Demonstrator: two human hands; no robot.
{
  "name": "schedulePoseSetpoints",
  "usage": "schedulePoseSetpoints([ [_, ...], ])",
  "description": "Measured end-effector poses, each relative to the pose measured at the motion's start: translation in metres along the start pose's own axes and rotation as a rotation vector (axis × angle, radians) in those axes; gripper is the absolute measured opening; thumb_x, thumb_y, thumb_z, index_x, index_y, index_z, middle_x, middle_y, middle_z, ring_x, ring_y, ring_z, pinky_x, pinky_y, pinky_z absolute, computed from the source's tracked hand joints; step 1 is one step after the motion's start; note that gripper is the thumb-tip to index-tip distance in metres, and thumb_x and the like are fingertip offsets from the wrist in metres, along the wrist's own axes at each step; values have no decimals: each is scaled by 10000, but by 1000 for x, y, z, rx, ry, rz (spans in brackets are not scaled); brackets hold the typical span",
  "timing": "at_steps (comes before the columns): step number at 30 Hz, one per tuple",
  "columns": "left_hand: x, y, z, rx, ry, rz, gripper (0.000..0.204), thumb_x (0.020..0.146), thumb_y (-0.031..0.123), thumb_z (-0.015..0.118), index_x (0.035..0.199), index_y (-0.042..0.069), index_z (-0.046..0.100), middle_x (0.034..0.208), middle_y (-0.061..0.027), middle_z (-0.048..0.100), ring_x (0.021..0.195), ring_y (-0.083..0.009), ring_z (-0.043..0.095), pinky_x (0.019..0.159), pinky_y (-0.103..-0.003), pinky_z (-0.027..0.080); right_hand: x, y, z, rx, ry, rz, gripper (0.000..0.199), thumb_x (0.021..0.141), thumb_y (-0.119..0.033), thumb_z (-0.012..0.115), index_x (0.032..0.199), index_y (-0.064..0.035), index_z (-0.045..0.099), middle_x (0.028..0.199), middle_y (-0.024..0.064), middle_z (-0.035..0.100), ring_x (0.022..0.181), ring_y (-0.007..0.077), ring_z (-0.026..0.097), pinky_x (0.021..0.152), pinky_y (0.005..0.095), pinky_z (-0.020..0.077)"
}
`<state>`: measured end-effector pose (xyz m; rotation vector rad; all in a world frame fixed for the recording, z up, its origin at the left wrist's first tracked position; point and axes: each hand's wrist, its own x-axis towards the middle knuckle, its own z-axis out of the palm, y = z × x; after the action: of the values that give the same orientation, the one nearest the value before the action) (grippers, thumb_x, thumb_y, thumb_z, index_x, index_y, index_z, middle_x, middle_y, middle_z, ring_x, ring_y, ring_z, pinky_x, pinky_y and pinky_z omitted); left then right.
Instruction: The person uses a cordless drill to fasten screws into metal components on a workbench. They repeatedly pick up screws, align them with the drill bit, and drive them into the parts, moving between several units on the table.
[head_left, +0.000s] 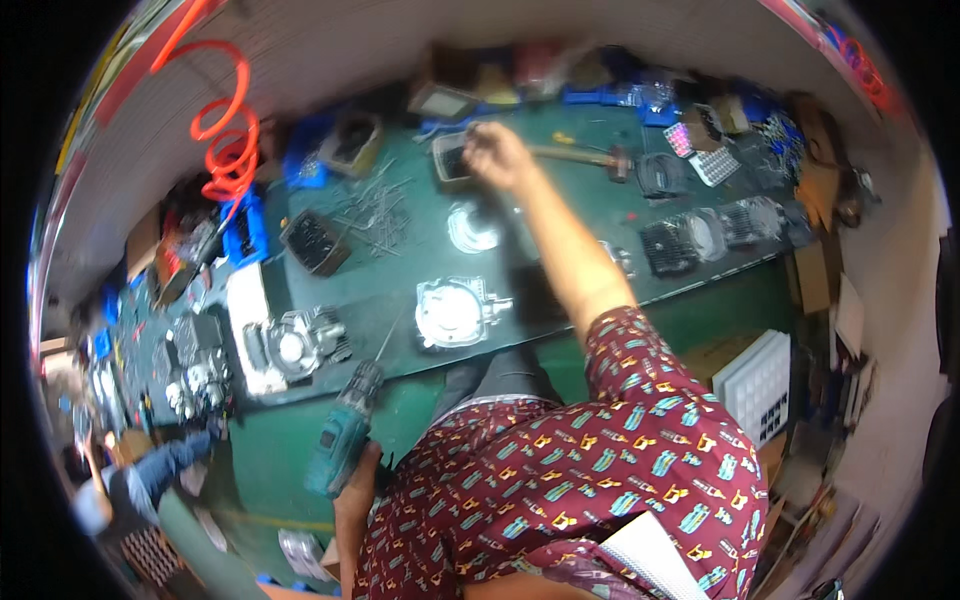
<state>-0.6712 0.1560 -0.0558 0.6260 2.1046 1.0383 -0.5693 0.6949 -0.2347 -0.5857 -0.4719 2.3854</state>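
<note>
The right hand [495,157] is blurred; whether it holds anything is unclear. The drill [338,440] partly hides the left hand [358,490]

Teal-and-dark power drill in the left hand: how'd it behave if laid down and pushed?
The teal-and-dark power drill is probably heavyish, given its thick body. The rounded casing might rock when pushed. Its long, thin, straight bit looks stiff but could snag or bend.
</note>
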Motion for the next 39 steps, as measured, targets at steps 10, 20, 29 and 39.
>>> schedulePoseSetpoints([
  [10,39,-28,-1,-26,-104,132,359,897,142,727,1212,3,626,1117,-89,656,995,-217,604,896,-377,490,-181,49,59,-275,38,-32,62,932,-104,644,899,-85,595,805,-11,569,660,80,528,489,204,427],
  [20,38,18,44,-162,-439,212,371,848,61,764,1200,23,652,1133,-49,672,1012,-165,618,904,-328,496,-342,36,12,-116,233,-5,252,969,-93,635,1211,-24,616,958,47,664,755,87,640,628,199,553],
  [29,13,97,171,-204,-347,202,400,862,226,736,1176,0,636,905,-65,680,827,-166,642,801,-306,502,-333,-106,-20,-303,-9,-52,259,982,-187,646,1184,-25,639,979,35,659,786,79,625,663,219,554],
  [39,-20,135,222,-182,-273,152,409,851,231,724,1164,-14,630,854,-51,666,795,-161,624,758,-296,482,-323,-155,-37,-490,-37,45,282,983,-203,643,1200,-22,645,944,11,647,733,30,522,586,169,428],
])
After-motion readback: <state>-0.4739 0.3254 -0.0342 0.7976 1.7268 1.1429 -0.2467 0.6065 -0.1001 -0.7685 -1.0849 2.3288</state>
